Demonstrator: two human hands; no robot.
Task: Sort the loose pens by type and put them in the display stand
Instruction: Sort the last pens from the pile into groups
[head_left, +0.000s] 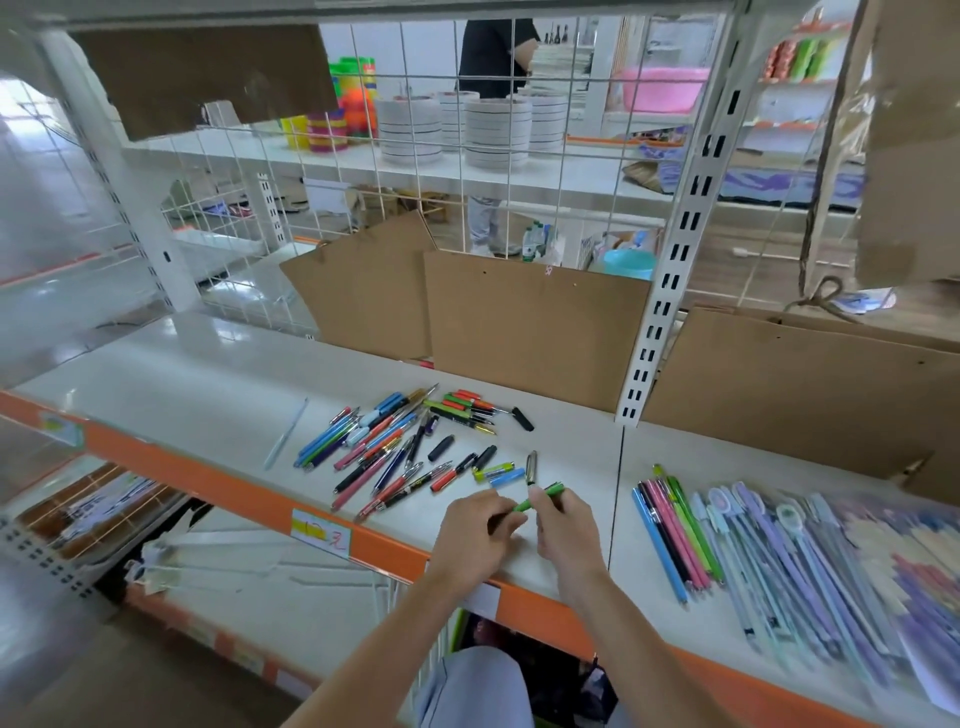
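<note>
Both my hands hold one green pen (523, 503) over the white shelf (208, 395). My left hand (475, 530) pinches its lower end, and my right hand (563, 522) grips its upper end near the cap. Just beyond lies a heap of several loose pens (395, 447) in blue, red, black and green, with loose caps (440, 448) among them. To the right, a row of slim coloured pens (675, 530) lies side by side next to packaged pens (810, 566). No display stand is in view.
Brown cardboard sheets (535, 322) lean against the wire grid at the shelf's back. A slotted white upright (670, 291) stands right of centre. The orange shelf edge (260, 499) runs along the front. Behind the grid, a person (493, 57) stands by stacked bowls.
</note>
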